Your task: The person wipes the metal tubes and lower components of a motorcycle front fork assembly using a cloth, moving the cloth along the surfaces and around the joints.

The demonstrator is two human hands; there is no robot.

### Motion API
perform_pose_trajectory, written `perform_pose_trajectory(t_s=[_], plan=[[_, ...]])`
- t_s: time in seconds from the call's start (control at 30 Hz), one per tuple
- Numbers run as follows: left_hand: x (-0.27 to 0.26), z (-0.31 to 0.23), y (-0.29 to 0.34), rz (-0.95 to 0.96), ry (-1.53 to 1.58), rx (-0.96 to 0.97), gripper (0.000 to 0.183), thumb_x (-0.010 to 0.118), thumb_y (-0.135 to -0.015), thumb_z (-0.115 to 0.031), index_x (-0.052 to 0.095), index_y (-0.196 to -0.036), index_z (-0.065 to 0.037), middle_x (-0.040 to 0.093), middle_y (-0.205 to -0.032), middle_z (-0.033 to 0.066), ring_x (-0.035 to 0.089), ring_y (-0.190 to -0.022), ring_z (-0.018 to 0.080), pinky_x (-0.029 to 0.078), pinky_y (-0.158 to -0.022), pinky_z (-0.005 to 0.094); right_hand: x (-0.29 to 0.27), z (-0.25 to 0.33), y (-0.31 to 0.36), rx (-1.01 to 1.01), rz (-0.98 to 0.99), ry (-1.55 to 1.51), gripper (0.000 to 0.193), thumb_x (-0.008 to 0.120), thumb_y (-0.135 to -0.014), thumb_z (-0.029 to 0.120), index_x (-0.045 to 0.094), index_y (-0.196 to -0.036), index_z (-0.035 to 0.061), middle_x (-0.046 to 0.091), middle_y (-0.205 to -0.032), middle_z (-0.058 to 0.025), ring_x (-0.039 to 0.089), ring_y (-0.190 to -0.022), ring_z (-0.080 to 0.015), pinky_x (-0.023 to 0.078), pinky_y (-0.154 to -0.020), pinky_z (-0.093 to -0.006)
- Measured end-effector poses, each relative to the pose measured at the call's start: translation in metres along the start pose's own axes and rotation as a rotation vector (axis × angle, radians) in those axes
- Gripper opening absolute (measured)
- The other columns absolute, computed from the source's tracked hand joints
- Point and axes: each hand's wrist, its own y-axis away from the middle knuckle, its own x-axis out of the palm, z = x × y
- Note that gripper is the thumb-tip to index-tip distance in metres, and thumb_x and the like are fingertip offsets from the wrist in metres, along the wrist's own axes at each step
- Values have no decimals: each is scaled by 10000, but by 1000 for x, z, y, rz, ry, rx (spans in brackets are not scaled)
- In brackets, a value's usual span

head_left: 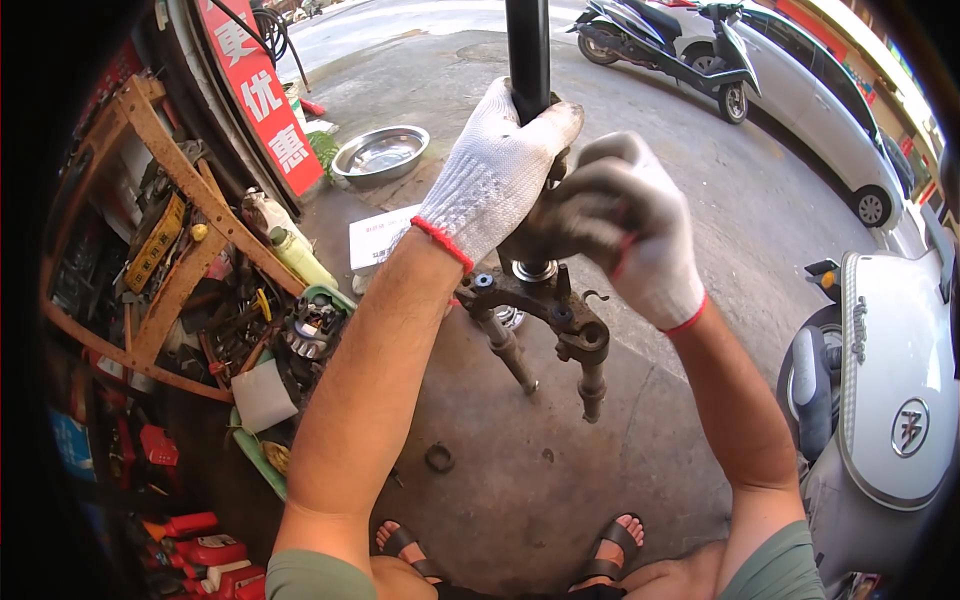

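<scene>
My left hand point(485, 180), in a white knit glove with a red cuff, is wrapped round a black upright tube point(528, 50). Its thumb lies across the front of the tube. Just to the right is my right hand point(650, 230), gloved the same way with dark-stained fingers. Motion smears those fingers, so their grip cannot be made out. Below both hands stands a greasy metal motorcycle front fork point(565, 315), its two legs pointing down toward the floor. A shiny ring point(534, 270) sits at the base of the stem; the gloves partly hide the stem above it.
On the left, a rusty angled frame point(170, 150) stands among cluttered tools and bottles. A metal basin point(382, 152) and a white box point(378, 238) lie beyond. A dark ring point(438, 458) rests on the floor. Scooters point(900, 380) and a car point(800, 85) are at right.
</scene>
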Motion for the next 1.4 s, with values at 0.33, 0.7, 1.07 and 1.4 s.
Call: perform_pose_trajectory(t_s=[0.33, 0.7, 1.07, 1.4], plan=[[4, 12, -4, -11, -49, 35, 347, 697, -974, -283, 520, -1068, 1, 603, -792, 47, 586, -701, 121, 484, -654, 285, -28, -32, 6, -42, 118, 310, 315, 831, -608, 33, 746, -908, 74, 616, -969, -136, 612, -934, -316, 517, -805, -397], [7, 0, -2, 8, -170, 65, 359, 679, -999, -293, 520, -1092, 16, 609, -830, 64, 594, -750, 140, 496, -682, 298, -40, -22, 7, -96, -4, 568, 258, 853, -652, 61, 768, -896, 67, 622, -928, -147, 622, -880, -348, 528, -762, -398], [-4, 7, 0, -80, -160, 13, 274, 691, -994, -300, 650, -1066, -39, 654, -852, 11, 573, -777, 92, 467, -712, 260, -16, 25, -3, -100, 384, 552, 134, 799, -691, 90, 776, -821, 72, 648, -870, -150, 644, -843, -357, 508, -749, -459], [-11, 18, -5, -75, -234, 32, 392, 658, -988, -350, 536, -1114, 0, 671, -871, 108, 636, -816, 193, 519, -760, 351, 6, 42, 22, 111, 391, 681, 168, 774, -762, 154, 728, -886, 49, 650, -945, -198, 675, -831, -375, 537, -730, -478]])
